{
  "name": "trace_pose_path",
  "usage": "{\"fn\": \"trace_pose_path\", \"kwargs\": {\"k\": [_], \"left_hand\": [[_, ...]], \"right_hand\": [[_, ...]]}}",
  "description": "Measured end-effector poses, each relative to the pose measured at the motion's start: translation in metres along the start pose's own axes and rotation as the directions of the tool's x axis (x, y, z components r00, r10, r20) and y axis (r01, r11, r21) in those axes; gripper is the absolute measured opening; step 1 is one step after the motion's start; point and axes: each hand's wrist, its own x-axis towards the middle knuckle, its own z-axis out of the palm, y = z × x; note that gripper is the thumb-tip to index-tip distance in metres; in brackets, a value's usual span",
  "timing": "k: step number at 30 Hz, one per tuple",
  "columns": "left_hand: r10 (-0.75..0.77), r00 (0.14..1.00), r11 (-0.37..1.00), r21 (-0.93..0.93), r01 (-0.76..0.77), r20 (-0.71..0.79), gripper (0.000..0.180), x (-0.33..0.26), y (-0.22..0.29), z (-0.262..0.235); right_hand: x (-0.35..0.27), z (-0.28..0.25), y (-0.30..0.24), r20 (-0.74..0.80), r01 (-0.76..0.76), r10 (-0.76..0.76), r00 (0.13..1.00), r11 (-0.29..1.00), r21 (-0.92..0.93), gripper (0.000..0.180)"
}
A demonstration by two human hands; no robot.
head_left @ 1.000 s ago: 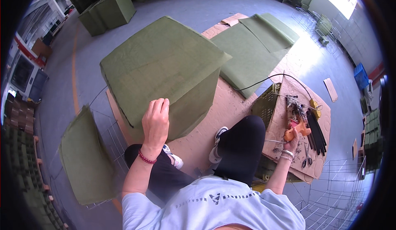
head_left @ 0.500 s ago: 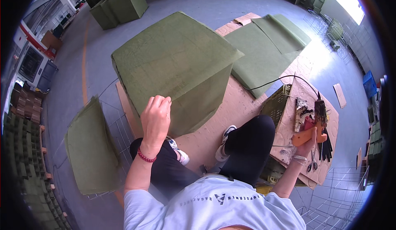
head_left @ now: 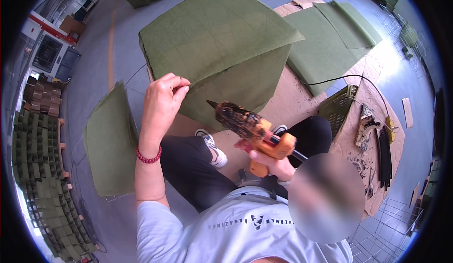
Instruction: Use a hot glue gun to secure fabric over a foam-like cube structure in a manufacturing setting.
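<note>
A large box shape covered in green fabric stands in front of me. My left hand, with a red bead bracelet at its wrist, is closed in a pinch on the fabric edge at the near left of the top face. My right hand grips an orange glue gun with a dark, crusted barrel. The gun's tip points up and left, a short way off the box's near side and my left fingers. A blurred round patch hides my right forearm.
Cardboard lies under the box. Folded green sheets are beyond it; more green fabric hangs over a wire frame at left. On the right, a cardboard-topped stand bears black strips and scissors. A cable crosses there.
My right hand has lifted the glue gun off the stand and brought it left to the box. My left hand stays pinched at the fabric edge. The view has shifted.
</note>
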Motion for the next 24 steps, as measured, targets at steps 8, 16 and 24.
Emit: {"fn": "trace_pose_path", "kwargs": {"k": [8, 16, 24], "left_hand": [[-0.037, 0.998, 0.999, 0.009, 0.036, 0.048, 0.012, 0.002, -0.003, -0.006], [0.015, 0.999, 1.0, -0.026, -0.014, 0.046, 0.012, 0.003, -0.011, -0.005], [-0.004, 0.998, 0.996, -0.088, 0.01, 0.069, 0.009, 0.005, -0.018, -0.006]], "right_hand": [[0.03, 0.04, 0.027, 0.012, 0.019, -0.019, 1.0, 1.0, 0.011, 0.028], [0.041, 0.056, 0.035, 0.015, -0.01, 0.011, 1.0, 1.0, -0.021, 0.022], [0.045, 0.06, 0.045, 0.016, -0.05, 0.051, 0.999, 0.997, -0.064, 0.02]]}}
